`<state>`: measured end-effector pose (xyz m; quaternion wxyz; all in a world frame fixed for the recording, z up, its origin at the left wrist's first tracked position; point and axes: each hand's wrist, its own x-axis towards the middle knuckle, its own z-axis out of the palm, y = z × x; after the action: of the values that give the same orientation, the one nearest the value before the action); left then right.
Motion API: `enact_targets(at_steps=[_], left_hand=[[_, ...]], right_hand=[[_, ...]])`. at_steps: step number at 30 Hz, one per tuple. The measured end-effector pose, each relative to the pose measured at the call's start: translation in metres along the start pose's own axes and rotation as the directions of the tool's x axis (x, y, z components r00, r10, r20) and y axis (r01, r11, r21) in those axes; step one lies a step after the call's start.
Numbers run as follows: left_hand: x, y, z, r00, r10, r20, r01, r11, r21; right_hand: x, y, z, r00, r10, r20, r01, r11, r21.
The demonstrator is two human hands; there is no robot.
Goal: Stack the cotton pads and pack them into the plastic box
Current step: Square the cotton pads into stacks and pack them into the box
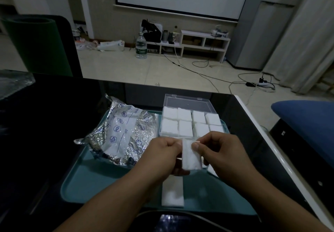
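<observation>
Cotton pads fill the clear plastic box (188, 103) at the far end of the teal tray (101, 183), laid in two rows of white stacks (185, 127) with its transparent lid tipped open behind them. One more cotton pad (190, 156) is held up over the tray between both hands: the left hand (162, 154) pinches its left edge with curled fingers, and the right hand (219, 150) pinches its upper right corner between thumb and forefinger (the pad hangs roughly upright, slightly tilted). Below the hands, another white pad (172, 193) lies flat on the tray near its front edge, and a sliver of white shows just under the right hand. A crumpled silver foil bag (122, 132) with blue printing rests on the tray's left part, beside the box. The tray sits on a dark tabletop (45, 123).
</observation>
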<state>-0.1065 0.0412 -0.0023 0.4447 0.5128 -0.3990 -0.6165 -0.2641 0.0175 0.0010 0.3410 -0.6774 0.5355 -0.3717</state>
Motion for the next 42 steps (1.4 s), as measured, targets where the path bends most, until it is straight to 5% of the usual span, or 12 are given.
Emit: enact_targets(at_steps=[15, 28, 42], left_hand=[[0.005, -0.006, -0.006, 0.996, 0.093, 0.005, -0.093, 0.986, 0.136], [0.006, -0.006, -0.009, 0.996, 0.088, -0.022, -0.084, 0.983, 0.165], [0.008, -0.009, -0.007, 0.992, 0.058, -0.112, -0.06, 0.998, -0.022]], right_hand=[[-0.003, 0.003, 0.004, 0.996, -0.07, -0.046, 0.068, 0.997, -0.042], [-0.005, -0.008, 0.004, 0.996, 0.088, 0.015, -0.089, 0.959, 0.269], [0.0, 0.001, 0.005, 0.989, 0.129, -0.066, -0.093, 0.917, 0.388]])
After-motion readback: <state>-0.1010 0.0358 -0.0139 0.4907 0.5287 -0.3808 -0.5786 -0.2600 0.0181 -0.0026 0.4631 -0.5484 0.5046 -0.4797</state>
